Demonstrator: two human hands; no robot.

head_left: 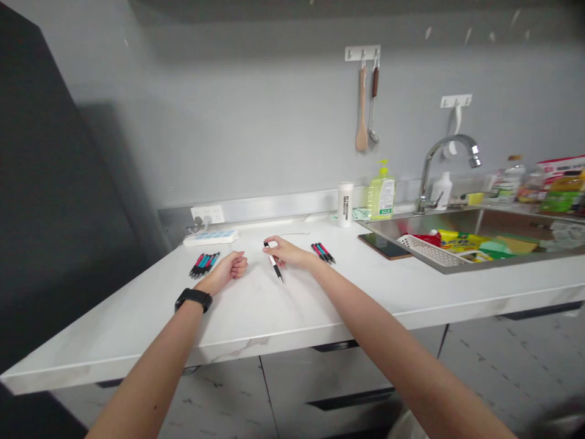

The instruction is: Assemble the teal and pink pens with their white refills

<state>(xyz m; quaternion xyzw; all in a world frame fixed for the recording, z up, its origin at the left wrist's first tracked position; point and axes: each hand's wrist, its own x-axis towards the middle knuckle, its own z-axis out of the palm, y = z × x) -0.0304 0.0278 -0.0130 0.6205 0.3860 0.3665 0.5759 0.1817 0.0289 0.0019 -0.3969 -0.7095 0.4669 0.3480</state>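
White-and-black pen, just one, near the centre of the frame, and your right hand has it pinched! Your left hand curls into a fist, left of it. Two pen bunches flank your hands: left bunch, right bunch, both too tightly packed to count surely. One phone lies right of centre.

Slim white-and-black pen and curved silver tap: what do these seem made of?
White-and-black pen: probably smooth plastic, judging by its evenly coloured barrel; gloss is unclear.
Silver tap: likely polished, chrome-plated metal, given its bright highlights.
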